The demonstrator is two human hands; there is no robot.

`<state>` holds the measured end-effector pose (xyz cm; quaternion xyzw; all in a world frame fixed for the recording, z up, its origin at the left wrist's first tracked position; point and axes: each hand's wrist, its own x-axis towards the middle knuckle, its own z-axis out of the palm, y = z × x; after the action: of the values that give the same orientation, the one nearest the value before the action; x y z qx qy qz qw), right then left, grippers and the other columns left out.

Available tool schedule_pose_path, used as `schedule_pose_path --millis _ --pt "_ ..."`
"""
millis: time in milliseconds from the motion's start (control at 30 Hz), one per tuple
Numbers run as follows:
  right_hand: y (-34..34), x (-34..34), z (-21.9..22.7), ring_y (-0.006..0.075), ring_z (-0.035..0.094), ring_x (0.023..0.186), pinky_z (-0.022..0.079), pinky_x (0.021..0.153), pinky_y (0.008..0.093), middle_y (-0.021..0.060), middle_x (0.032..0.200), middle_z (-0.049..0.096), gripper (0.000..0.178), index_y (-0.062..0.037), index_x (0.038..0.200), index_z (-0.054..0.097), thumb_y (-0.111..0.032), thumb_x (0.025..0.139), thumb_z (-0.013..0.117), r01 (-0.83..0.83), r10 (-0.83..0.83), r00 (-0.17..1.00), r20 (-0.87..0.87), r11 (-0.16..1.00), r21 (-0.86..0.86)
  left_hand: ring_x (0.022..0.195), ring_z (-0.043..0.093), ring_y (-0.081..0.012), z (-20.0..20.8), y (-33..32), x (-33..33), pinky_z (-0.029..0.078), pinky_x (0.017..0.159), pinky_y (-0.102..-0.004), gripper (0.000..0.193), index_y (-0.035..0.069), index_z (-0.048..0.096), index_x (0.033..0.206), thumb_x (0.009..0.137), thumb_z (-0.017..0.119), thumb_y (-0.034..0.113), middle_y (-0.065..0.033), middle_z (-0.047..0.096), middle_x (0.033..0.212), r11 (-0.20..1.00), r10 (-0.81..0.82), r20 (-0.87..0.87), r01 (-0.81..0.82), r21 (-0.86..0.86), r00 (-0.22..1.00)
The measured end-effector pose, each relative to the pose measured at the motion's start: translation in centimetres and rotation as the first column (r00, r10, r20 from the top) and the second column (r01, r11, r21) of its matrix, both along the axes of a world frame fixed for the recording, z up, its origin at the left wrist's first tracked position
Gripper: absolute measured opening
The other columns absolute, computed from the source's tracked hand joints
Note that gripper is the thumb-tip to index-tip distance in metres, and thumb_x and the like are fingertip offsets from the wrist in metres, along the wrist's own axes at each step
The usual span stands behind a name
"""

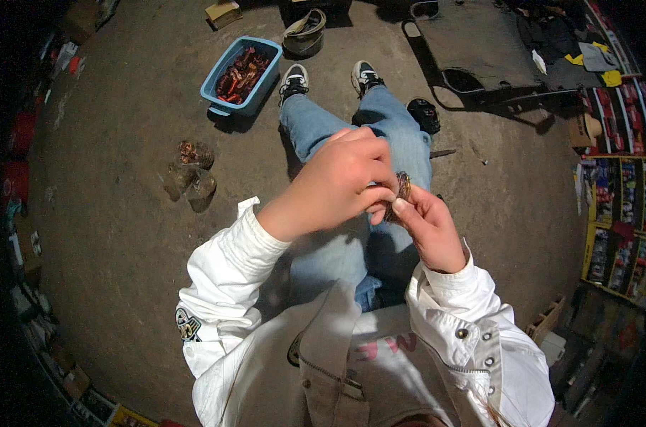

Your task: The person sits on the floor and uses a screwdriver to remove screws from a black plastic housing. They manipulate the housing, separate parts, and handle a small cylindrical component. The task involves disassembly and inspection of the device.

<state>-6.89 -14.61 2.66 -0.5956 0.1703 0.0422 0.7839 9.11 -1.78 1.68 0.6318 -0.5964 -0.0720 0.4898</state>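
Note:
In front of my lap, my right hand (434, 229) pinches a small bundle of thin, brownish wire-like strands (404, 186) between thumb and fingers. My left hand (348, 171) reaches across from the left with its fingers curled and touching the bundle's near side. The left fingertips are partly hidden, and the lower end of the bundle disappears between the two hands. Both hands are over my legs in blue jeans (321, 127), which stretch forward along the floor.
A blue plastic bin (257, 107) of reddish, dark scraps stands ahead-left, beside a dark bucket (305, 44). Clear bags (200, 186) lie on the concrete floor, one with coppery bits (195, 153). At far right are a folding cot (465, 53) and stocked shelves (622, 206).

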Motion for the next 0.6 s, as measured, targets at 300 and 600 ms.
schedule_pose_path --millis 300,600 --pt "-0.3 0.1 0.3 0.0177 0.063 0.093 0.048 0.089 0.0303 0.0129 0.107 0.065 0.03 0.0054 0.121 0.053 -0.015 0.1 0.046 -0.085 0.094 0.993 -0.066 0.988 0.13 0.077 0.055 -0.0242 0.5 0.3 0.2 0.042 0.075 -0.036 0.009 0.007 0.068 0.069 0.066 0.071 0.016 -0.0037 0.056 0.073 0.998 -0.017 -0.084 0.022 0.052 0.996" --pt "-1.3 0.2 0.7 0.0171 0.063 0.096 0.048 0.091 0.0319 0.0144 0.11 0.065 0.03 0.0061 0.122 0.052 -0.009 0.097 0.05 -0.16 0.161 0.987 -0.012 0.987 0.031 0.076 0.059 -0.0149 0.4 -0.3 -0.1 0.047 0.071 -0.028 0.009 0.004 0.068 0.072 0.07 0.076 0.008 -0.006 0.059 0.077 0.974 -0.007 -0.635 0.148 0.17 0.773"
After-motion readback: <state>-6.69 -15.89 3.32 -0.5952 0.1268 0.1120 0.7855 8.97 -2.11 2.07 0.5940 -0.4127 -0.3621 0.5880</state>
